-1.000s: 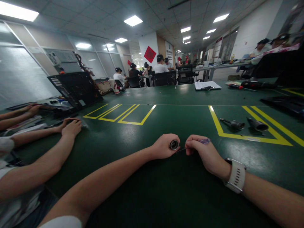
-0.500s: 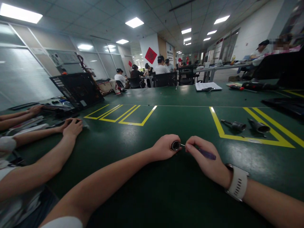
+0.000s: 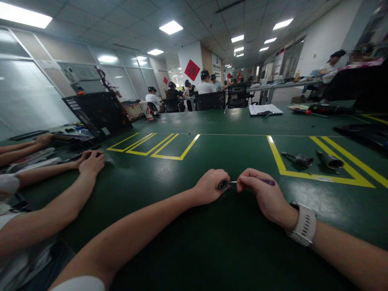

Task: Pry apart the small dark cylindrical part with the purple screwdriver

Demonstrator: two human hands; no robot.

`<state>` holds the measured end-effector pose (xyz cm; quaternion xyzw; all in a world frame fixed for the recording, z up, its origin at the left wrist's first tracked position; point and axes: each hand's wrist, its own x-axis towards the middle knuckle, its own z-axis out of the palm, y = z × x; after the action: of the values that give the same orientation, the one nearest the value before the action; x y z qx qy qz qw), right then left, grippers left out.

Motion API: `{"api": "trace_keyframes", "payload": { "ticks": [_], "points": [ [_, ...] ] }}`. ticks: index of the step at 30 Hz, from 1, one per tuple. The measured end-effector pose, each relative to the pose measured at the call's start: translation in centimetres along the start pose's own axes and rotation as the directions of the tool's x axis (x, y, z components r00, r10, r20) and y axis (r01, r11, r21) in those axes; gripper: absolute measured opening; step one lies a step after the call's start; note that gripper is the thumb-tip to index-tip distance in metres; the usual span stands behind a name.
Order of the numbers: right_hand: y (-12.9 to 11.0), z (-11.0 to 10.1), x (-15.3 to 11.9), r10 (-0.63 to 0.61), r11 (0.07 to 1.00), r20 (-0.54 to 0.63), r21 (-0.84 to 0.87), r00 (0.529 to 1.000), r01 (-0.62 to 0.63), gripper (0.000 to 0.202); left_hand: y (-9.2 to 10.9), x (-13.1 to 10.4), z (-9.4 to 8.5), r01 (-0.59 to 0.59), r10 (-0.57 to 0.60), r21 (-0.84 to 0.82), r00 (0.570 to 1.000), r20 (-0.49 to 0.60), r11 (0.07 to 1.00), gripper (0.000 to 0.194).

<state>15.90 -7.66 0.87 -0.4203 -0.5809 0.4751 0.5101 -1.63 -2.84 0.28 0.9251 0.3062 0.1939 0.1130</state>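
Observation:
My left hand [image 3: 210, 188] is wrapped round a hole saw [image 3: 223, 185], a dark metal cup whose round open end faces me; the fingers hide most of it. In my right hand [image 3: 262, 190] is a screwdriver with a purple handle [image 3: 269, 182], pinched near the front of the handle. Its thin shaft [image 3: 233, 182] lies nearly level and points left, its tip at the cup's side. Whether the tip sits in a screw cannot be made out. Just under the cup shows a tiny dark piece [image 3: 224, 196], too small to name.
Two more hole saws, one left [image 3: 303, 160] and one right [image 3: 331, 161], lie inside a yellow tape frame [image 3: 281, 163] with small bits near them. Papers [image 3: 265, 109] lie farther back. On the left, a co-worker's hands [image 3: 92, 161] rest at the green table [image 3: 145, 186].
My right hand has risen slightly and the screwdriver has swung from slanting to nearly level. The tiny dark piece under the cup now shows. My left hand has barely moved.

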Motion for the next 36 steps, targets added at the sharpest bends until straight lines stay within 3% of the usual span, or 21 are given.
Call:
{"api": "trace_keyframes", "payload": {
  "ticks": [3,6,8,10,12,15,18,23,28,36],
  "points": [
    [0.3,0.0,0.1,0.037,0.996,-0.008,0.085,0.999,-0.036,0.019,0.0,0.0,0.1,0.014,-0.014,-0.011,1.0,-0.001,1.0,0.009],
    [0.1,0.2,-0.7,-0.098,0.983,-0.005,-0.159,0.995,0.096,0.021,0.0,0.1,0.1,0.035,-0.035,0.001,0.999,0.001,0.999,0.008],
    [-0.3,0.5,-1.3,-0.234,0.91,0.049,-0.341,0.971,0.237,0.02,0.0,0.1,0.1,0.044,-0.044,0.02,0.999,0.0,0.999,0.006],
    [-0.6,0.8,-1.9,-0.326,0.834,0.115,-0.432,0.938,0.343,0.018,0.0,0.1,0.1,0.046,-0.046,0.042,0.999,0.004,0.998,0.003],
    [-0.7,0.9,-2.0,-0.329,0.821,0.135,-0.448,0.935,0.354,0.018,0.1,0.1,0.0,0.035,-0.036,0.059,0.999,0.009,0.998,0.002],
    [-0.6,0.6,-1.3,-0.189,0.915,0.074,-0.349,0.979,0.203,0.022,0.2,0.1,-0.1,0.007,-0.008,0.054,1.0,0.02,0.998,0.005],
    [-0.3,0.1,-0.4,-0.025,0.994,0.016,-0.11,1.0,0.027,0.023,0.2,0.0,-0.2,-0.001,-0.001,0.039,1.0,0.029,0.999,0.007],
    [0.4,-0.1,0.1,0.14,0.963,-0.005,0.232,0.99,-0.135,0.017,0.1,0.1,-0.1,0.025,-0.025,0.021,1.0,0.015,0.999,0.008],
    [0.5,0.0,0.3,0.209,0.908,0.002,0.371,0.978,-0.195,0.013,0.0,0.1,0.0,0.024,-0.025,0.005,1.0,0.009,1.0,0.01],
    [0.8,-0.2,0.3,0.179,0.909,-0.021,0.387,0.984,-0.157,0.014,0.0,0.1,0.1,0.061,-0.061,-0.011,0.998,-0.013,0.998,0.008]
  ]
}}
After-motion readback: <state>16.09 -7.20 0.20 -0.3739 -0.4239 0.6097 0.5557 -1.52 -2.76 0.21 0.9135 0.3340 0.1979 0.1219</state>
